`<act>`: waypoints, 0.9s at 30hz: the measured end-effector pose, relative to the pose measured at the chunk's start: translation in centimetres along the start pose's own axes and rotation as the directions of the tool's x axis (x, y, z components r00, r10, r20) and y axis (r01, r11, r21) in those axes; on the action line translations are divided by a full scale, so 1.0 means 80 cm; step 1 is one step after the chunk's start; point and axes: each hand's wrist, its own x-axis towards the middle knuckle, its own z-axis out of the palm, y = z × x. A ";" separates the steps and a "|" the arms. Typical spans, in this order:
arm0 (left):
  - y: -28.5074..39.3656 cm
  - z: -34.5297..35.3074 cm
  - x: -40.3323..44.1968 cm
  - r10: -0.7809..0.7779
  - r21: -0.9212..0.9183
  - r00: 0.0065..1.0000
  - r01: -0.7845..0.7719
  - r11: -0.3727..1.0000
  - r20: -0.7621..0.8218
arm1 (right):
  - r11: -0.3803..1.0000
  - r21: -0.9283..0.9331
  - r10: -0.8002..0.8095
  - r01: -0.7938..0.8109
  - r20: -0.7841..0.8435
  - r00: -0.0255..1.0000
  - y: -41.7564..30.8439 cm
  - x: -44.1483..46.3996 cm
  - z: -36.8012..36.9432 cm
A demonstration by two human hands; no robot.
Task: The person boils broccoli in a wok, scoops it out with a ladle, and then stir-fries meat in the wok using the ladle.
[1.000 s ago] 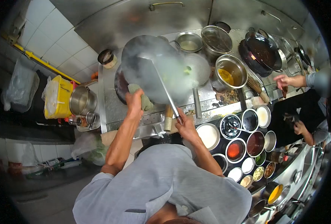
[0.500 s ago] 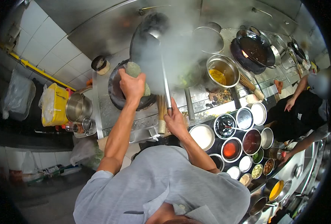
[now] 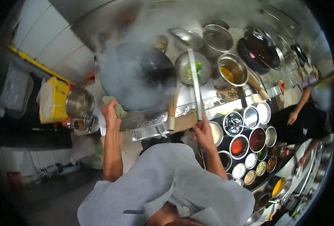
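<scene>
My left hand (image 3: 111,112) is closed around a folded green cloth (image 3: 120,111) at the near-left rim of a large dark wok (image 3: 165,81). Thick steam rises from the wok and hides most of its inside. Gripped in my right hand (image 3: 204,132) is the wooden end of a long-handled metal ladle (image 3: 196,84), which points away from me. I cannot clearly make out the ladle's head. Its shaft crosses above a strainer (image 3: 182,71) with green vegetables (image 3: 199,69) in it. A bamboo brush (image 3: 171,122) lies between the wok and the strainer.
To the right stand a steel pot (image 3: 243,77) of yellow liquid and another dark wok (image 3: 263,49). Several seasoning bowls, one with red liquid (image 3: 238,147), sit by my right arm. A yellow container (image 3: 53,100) is at left. A co-worker's hand (image 3: 293,117) shows at far right.
The wok has come down and nearer, from tilted up to level over the stove. My left hand has moved left and down with the cloth. My right hand has swung the ladle right, out of the wok.
</scene>
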 end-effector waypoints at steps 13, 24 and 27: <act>-0.056 -0.019 -0.046 -0.552 -0.390 0.831 0.531 0.753 0.066 | 0.991 0.134 0.059 -0.004 -0.410 0.910 -0.071 -0.061 -0.048; -0.169 0.031 0.027 -0.438 -0.447 0.860 0.509 0.735 0.260 | 0.988 0.136 0.128 -0.077 -0.425 0.896 -0.097 -0.019 -0.107; -0.182 0.026 0.031 -0.491 -0.377 0.808 0.588 0.716 0.327 | 0.973 0.188 0.191 -0.133 -0.337 0.922 -0.112 0.004 -0.138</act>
